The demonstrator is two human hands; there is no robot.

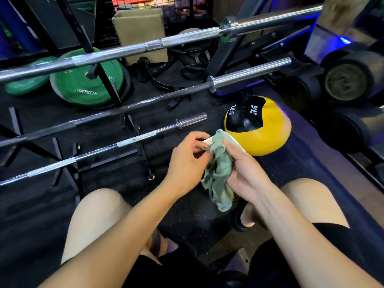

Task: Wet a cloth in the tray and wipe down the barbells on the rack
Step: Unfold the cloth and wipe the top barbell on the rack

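Observation:
A crumpled pale green cloth (220, 173) hangs between my two hands, low in the middle of the view. My right hand (245, 171) grips it along its right side. My left hand (187, 161) pinches its upper edge with thumb and fingers. Just behind the hands, a white tray (232, 140) shows only as a rim and corner; its inside is hidden. Three steel barbells lie across a black rack (108, 84): the top barbell (158, 44), the middle barbell (166, 96) and the lowest barbell (116, 145), closest to my left hand.
A yellow and black medicine ball (261, 125) sits right behind the tray. Green weight plates (87, 84) lean behind the rack, with a cardboard box (141, 30) and black straps (160, 75) further back. Dark dumbbells (345, 82) line the right. My bare knees frame the black floor.

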